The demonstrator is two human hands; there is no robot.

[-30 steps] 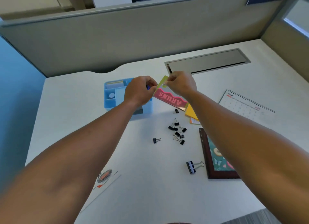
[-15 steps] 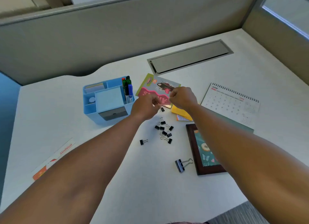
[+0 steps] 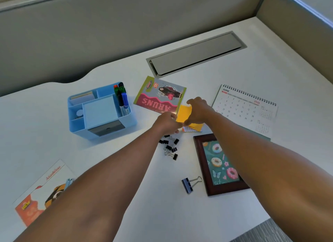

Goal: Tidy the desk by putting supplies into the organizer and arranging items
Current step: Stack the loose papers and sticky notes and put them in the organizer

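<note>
My left hand (image 3: pixel 168 123) and my right hand (image 3: pixel 198 112) meet over a yellow sticky note pad (image 3: pixel 182 113) in the middle of the desk. My right hand arches over the pad, with finger and thumb on opposite edges. The curled fingers of my left hand touch the pad's left edge. The blue organizer (image 3: pixel 79 131) stands to the left with markers (image 3: pixel 122 97) upright in its right slot. A green and pink flyer (image 3: pixel 158 99) lies flat beyond my hands. Several small black binder clips (image 3: pixel 170 148) lie scattered just below my left hand.
A large binder clip (image 3: pixel 189 184) lies beside a dark wooden picture frame (image 3: pixel 200 160). A spiral desk calendar (image 3: pixel 243 110) lies to the right. An orange and white leaflet (image 3: pixel 36 196) sits at the lower left. A grey cable hatch (image 3: pixel 196 54) is at the back, with partition walls behind.
Both hands held the flyer up above the organizer. The flyer now lies flat on the desk, and both hands have dropped to the yellow note pad.
</note>
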